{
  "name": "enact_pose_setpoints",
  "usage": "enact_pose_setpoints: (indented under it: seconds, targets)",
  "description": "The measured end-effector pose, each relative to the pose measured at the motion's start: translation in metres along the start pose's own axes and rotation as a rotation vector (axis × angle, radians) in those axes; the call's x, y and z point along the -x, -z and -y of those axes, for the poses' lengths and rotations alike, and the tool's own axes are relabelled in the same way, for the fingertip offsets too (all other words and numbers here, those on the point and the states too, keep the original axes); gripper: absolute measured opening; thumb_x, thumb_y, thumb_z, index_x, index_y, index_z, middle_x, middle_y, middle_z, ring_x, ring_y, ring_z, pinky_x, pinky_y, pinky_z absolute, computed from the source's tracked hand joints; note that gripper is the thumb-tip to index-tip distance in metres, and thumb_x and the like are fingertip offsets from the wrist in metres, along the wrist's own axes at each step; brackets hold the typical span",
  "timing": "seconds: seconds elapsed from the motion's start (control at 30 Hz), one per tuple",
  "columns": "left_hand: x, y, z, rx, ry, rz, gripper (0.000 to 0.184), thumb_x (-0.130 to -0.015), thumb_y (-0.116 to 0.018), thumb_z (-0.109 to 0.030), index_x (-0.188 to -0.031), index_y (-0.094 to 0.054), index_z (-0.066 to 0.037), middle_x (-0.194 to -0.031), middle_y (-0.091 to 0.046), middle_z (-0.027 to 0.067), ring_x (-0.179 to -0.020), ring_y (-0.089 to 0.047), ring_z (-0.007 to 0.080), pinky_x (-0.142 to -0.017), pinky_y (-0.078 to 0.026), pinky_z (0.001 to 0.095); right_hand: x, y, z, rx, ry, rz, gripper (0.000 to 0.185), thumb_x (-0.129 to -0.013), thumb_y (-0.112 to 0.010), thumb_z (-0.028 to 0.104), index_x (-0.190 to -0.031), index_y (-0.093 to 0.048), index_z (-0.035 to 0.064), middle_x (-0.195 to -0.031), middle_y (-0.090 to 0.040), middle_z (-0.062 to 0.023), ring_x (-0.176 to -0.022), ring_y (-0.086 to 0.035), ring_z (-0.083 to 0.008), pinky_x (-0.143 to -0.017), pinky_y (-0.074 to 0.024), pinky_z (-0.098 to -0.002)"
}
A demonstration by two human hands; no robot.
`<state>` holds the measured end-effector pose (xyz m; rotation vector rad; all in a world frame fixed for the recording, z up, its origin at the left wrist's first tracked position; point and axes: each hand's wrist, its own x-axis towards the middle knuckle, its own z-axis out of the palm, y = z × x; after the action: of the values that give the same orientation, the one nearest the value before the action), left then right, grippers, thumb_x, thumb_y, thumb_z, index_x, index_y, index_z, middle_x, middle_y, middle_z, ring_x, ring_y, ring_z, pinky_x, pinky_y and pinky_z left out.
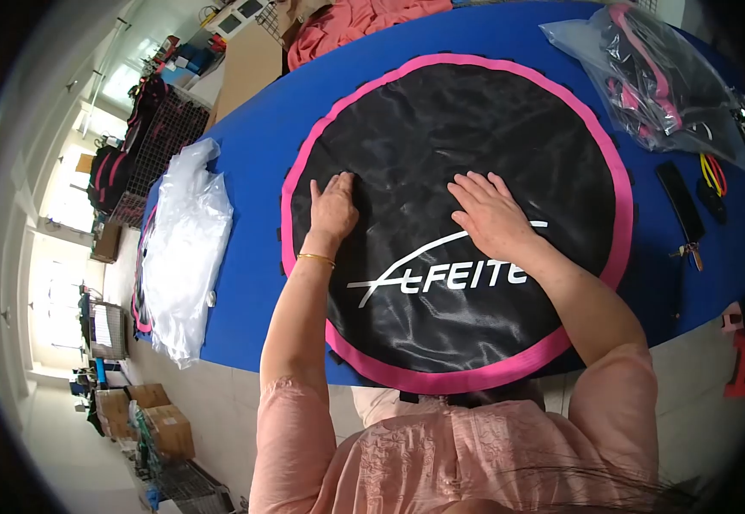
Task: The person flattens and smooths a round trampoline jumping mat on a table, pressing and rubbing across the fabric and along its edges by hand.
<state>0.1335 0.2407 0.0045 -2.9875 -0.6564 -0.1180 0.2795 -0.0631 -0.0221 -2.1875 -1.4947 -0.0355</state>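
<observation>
A large round black fabric piece (pixel 407 154) with a pink border and white lettering lies spread on the blue table (pixel 257 128). My left hand (pixel 333 206) rests palm down on its left part, fingers extended and holding nothing. Right of the centre, just above the lettering, my right hand (pixel 488 210) lies flat on the black fabric, its fingers stretched out. My right forearm hides the last part of the lettering.
Clear plastic bags (pixel 188 248) lie at the table's left. At the back right is a plastic bag (pixel 646 86) with black and pink pieces inside. A black strip (pixel 679 201) and keys (pixel 691 253) lie at the right. Pink cloth (pixel 355 30) is behind.
</observation>
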Motion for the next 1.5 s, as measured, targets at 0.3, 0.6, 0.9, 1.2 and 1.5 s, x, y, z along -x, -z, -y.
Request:
enact_pose_setpoints:
  seconds: [0.3, 0.6, 0.9, 1.2, 1.5]
  targets:
    - [0.041, 0.002, -0.049, 0.094, -0.274, -0.087, 0.060, -0.083, -0.057, -0.001, -0.144, -0.055, -0.002, -0.148, -0.060, 0.0162, -0.144, -0.052, 0.0302, -0.124, -0.027, 0.0637, 0.000, -0.007, -0.003, -0.005, 0.003, -0.041, 0.049, -0.110, -0.052, 0.029, -0.151, -0.050, 0.0016, -0.159, -0.048, -0.0163, -0.152, -0.038, -0.0325, -0.128, -0.0224, -0.0505]
    - [0.084, 0.021, -0.106, 0.076, -0.413, -0.084, 0.059, -0.086, -0.059, -0.007, -0.144, -0.057, 0.001, -0.149, -0.061, 0.0155, -0.144, -0.053, 0.0286, -0.127, -0.024, 0.0602, -0.001, -0.003, -0.004, 0.006, 0.010, -0.035, 0.049, -0.109, -0.053, 0.028, -0.150, -0.051, 0.0013, -0.159, -0.049, -0.0164, -0.152, -0.039, -0.0327, -0.128, -0.0232, -0.0496]
    - [0.172, 0.031, -0.006, 0.058, -0.079, 0.003, 0.070, -0.077, -0.054, 0.008, -0.147, -0.053, 0.002, -0.150, -0.059, 0.0185, -0.146, -0.051, 0.0327, -0.129, -0.020, 0.0583, 0.000, -0.008, -0.004, -0.006, 0.005, -0.048, 0.048, -0.110, -0.051, 0.029, -0.150, -0.051, 0.0021, -0.160, -0.048, -0.0154, -0.153, -0.038, -0.0315, -0.129, -0.0224, -0.0496]
    - [0.132, 0.016, -0.039, 0.092, -0.172, -0.094, 0.066, -0.079, -0.057, 0.005, -0.146, -0.054, 0.003, -0.149, -0.060, 0.0180, -0.144, -0.052, 0.0330, -0.127, -0.023, 0.0595, -0.002, -0.001, -0.002, 0.025, -0.009, 0.015, 0.049, -0.111, -0.050, 0.029, -0.152, -0.050, 0.0021, -0.161, -0.047, -0.0145, -0.154, -0.036, -0.0306, -0.129, -0.0221, -0.0482]
    - [0.161, 0.027, -0.025, 0.053, -0.074, -0.072, 0.064, -0.080, -0.058, 0.006, -0.143, -0.056, 0.002, -0.148, -0.061, 0.0183, -0.143, -0.053, 0.0329, -0.127, -0.022, 0.0610, 0.001, -0.004, -0.007, 0.016, 0.023, -0.017, 0.048, -0.111, -0.050, 0.028, -0.151, -0.051, 0.0020, -0.161, -0.047, -0.0154, -0.154, -0.037, -0.0312, -0.129, -0.0225, -0.0484]
